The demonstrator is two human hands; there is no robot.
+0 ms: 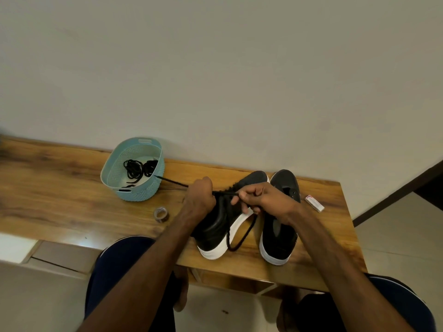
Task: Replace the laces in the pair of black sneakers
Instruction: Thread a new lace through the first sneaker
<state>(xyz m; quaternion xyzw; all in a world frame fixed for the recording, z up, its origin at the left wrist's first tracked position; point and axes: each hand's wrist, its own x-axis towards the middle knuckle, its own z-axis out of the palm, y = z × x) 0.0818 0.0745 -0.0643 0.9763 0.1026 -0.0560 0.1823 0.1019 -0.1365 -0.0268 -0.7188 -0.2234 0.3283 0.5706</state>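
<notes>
Two black sneakers with white soles stand on the wooden table [60, 188]. The left sneaker [215, 231] is tilted onto its side, and the right sneaker [280, 231] stands upright beside it. My left hand [200, 200] grips one stretch of a black lace [225, 193] above the left sneaker. My right hand [261, 200] pinches the same lace just to the right. One lace end runs left toward the basket, and a loop hangs down between the shoes [242, 236].
A light blue basket [134, 188] with several coiled black laces [139, 168] sits at the back left. A roll of tape [161, 214] lies near my left wrist. A small white box [314, 203] rests right of the shoes. The wall runs close behind.
</notes>
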